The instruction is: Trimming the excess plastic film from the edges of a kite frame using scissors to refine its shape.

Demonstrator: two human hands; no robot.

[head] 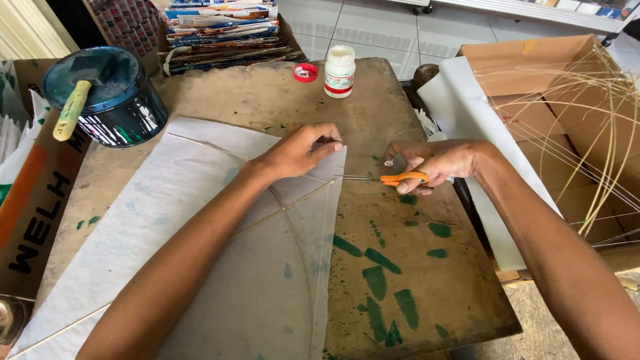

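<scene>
We judge we are trimming: our left hand (297, 152) pinches the white kite paper (200, 240) at its corner, our right hand (433, 163) grips the orange-handled scissors (383, 178), blades pointing toward those pinching fingertips, so steady alignment comes next.

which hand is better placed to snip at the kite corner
Right, probably: the right hand already grips the orange scissors, blades aimed at the kite corner, which the left hand pins.

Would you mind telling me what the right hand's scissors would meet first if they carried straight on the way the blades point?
Most likely the left hand, pinching the white kite paper's corner; the scissors in the right hand point left towards it, though depth is unclear.
</scene>
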